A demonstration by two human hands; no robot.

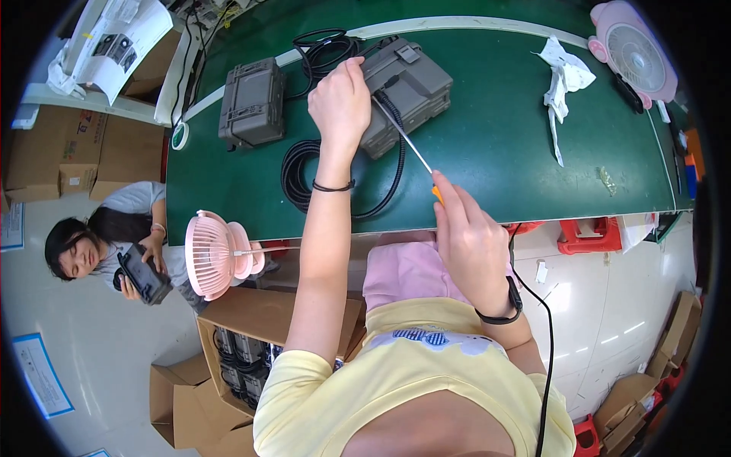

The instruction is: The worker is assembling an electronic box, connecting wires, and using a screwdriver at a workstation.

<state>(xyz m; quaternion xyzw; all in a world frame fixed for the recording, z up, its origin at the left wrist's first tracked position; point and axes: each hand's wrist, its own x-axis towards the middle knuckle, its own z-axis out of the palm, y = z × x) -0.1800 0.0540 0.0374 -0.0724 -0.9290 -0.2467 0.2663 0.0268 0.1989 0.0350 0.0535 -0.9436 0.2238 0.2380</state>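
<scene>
A dark grey case (415,72) with a latch lies tilted on the green table, a black ribbed cable (401,156) running from its front. Against the case's left side rests my left hand (340,103), its fingers curled; what they grip is hidden. My right hand (468,236) is closed around the orange handle of a screwdriver (415,151), near the table's front edge. The thin metal shaft points away and to the left, its tip at the case beside the cable's entry. Coiled cable (299,175) lies below the left wrist.
To the left stands another grey case (251,103), with black cable (324,49) behind. A pink fan (209,255) juts from the front edge; another fan (636,61) and crumpled tissue (565,76) are at right. A co-worker (126,236) holds a dark case beside an open carton (259,308).
</scene>
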